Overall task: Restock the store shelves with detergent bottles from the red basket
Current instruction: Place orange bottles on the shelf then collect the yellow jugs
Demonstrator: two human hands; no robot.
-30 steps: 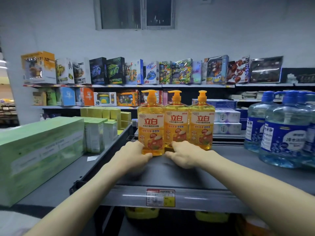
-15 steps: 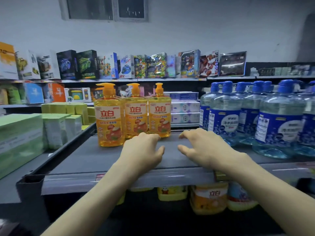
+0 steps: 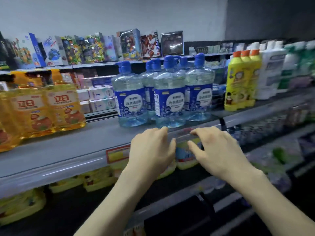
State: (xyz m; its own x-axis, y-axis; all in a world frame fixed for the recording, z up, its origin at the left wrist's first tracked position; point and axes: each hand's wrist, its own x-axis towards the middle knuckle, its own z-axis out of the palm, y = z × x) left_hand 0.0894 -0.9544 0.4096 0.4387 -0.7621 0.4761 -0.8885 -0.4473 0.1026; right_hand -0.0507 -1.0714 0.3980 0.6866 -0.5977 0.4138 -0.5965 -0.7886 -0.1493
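This is a shop. Long grey metal shelves (image 3: 68,150) run in tiers, and a red and yellow price tag (image 3: 117,153) is clipped to the front edge of one. Goods stand in rows of identical items facing outward: orange detergent bottles (image 3: 64,106), clear bottles with blue caps (image 3: 168,99), yellow bottles with orange caps (image 3: 242,82) and white bottles (image 3: 272,72) (their labels too blurred to read). Boxed toys (image 3: 129,45) line the top shelf behind, and yellow packs (image 3: 98,179) fill the tier below.
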